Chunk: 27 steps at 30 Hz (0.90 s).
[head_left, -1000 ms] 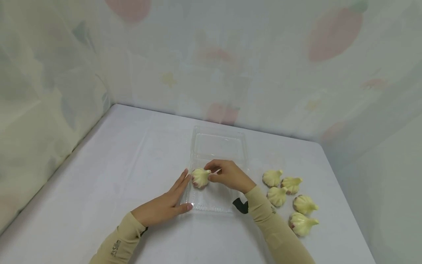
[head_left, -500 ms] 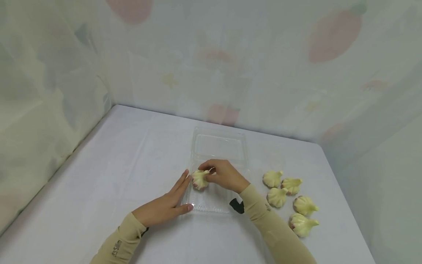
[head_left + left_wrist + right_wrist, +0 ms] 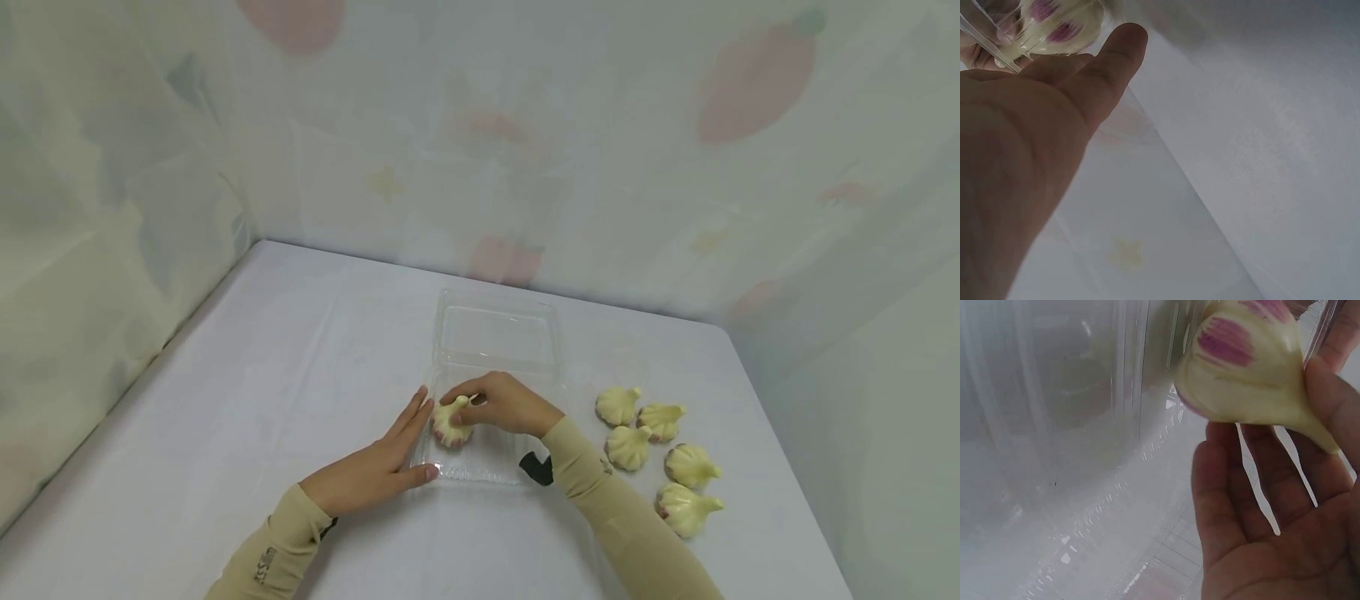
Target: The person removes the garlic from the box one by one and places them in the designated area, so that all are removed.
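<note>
My right hand (image 3: 510,404) pinches a garlic bulb (image 3: 450,427), pale yellow with purple patches, by its stem end. The bulb is over the left part of a clear plastic clamshell box (image 3: 487,471), whose lid (image 3: 495,333) lies folded back, away from me. In the right wrist view the garlic bulb (image 3: 1247,369) shows between thumb and fingers. My left hand (image 3: 375,471) rests at the box's left side, its fingers straight and thumb spread toward the near edge. In the left wrist view, the bulb (image 3: 1066,28) appears through the clear wall beside the left hand (image 3: 1041,119).
Several more garlic bulbs (image 3: 628,447) lie in a loose group on the white table (image 3: 315,317), right of the box. Patterned cloth walls (image 3: 585,167) rise behind the table and at both sides. The right forearm (image 3: 615,508) passes close beside the group.
My right hand has moved slightly left and toward me, and the garlic bulb has turned so its stem points more away from me. The left hand stays in place.
</note>
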Each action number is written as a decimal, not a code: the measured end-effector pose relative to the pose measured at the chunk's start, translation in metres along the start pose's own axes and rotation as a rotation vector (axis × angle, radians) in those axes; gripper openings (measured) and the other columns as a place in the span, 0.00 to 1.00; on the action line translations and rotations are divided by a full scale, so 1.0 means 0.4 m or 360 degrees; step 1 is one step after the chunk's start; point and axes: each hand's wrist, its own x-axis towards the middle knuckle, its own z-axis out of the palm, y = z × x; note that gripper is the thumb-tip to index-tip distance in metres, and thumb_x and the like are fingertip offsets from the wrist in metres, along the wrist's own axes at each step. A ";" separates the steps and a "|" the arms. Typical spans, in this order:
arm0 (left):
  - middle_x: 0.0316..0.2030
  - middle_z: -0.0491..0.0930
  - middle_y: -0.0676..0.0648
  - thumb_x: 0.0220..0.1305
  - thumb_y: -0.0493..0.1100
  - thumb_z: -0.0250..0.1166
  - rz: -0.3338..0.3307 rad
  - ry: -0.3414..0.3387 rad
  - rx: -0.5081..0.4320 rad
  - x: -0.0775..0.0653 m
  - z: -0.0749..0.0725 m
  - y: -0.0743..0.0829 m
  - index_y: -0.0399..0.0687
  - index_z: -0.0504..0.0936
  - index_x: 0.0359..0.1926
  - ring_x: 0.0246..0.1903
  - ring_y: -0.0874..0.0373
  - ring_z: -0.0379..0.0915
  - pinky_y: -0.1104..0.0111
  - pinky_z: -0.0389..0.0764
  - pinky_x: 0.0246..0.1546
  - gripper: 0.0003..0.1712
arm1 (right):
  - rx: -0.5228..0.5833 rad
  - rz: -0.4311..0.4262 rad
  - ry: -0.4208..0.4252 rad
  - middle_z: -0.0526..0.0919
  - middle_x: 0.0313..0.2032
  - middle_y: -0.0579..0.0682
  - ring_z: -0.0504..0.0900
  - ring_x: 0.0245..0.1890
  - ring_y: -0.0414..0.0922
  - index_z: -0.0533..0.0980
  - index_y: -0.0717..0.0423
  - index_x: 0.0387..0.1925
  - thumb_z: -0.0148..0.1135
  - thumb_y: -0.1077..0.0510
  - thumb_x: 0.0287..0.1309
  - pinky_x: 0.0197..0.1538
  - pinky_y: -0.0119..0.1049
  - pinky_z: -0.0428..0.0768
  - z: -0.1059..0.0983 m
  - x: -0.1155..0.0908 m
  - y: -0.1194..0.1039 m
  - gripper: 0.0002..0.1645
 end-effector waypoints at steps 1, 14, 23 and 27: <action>0.79 0.22 0.52 0.77 0.59 0.56 -0.0001 0.0002 0.0004 0.000 0.000 0.000 0.47 0.35 0.81 0.76 0.45 0.37 0.44 0.54 0.69 0.50 | -0.0010 -0.0002 -0.0014 0.84 0.52 0.33 0.79 0.47 0.35 0.84 0.42 0.55 0.69 0.50 0.65 0.50 0.35 0.77 0.000 0.000 -0.001 0.17; 0.79 0.23 0.51 0.77 0.59 0.55 0.0014 0.0011 0.0038 -0.001 -0.003 -0.004 0.47 0.34 0.81 0.76 0.46 0.37 0.45 0.54 0.70 0.51 | -0.0078 0.0003 0.0019 0.83 0.53 0.38 0.80 0.52 0.39 0.82 0.45 0.58 0.61 0.46 0.71 0.55 0.39 0.76 -0.005 -0.006 -0.009 0.19; 0.80 0.24 0.50 0.76 0.58 0.56 0.0015 0.0016 0.0023 0.001 -0.008 -0.001 0.46 0.35 0.81 0.77 0.47 0.35 0.46 0.53 0.70 0.51 | -0.0075 0.0030 0.0158 0.82 0.55 0.42 0.78 0.56 0.45 0.80 0.48 0.56 0.55 0.48 0.76 0.59 0.47 0.74 -0.019 -0.017 -0.011 0.16; 0.80 0.24 0.49 0.76 0.58 0.57 0.0011 0.0007 0.0012 -0.002 -0.005 -0.003 0.45 0.35 0.81 0.77 0.47 0.35 0.46 0.52 0.70 0.51 | -0.0075 0.0057 0.0211 0.82 0.56 0.44 0.77 0.58 0.48 0.80 0.51 0.56 0.54 0.48 0.76 0.60 0.50 0.73 -0.028 -0.028 -0.013 0.18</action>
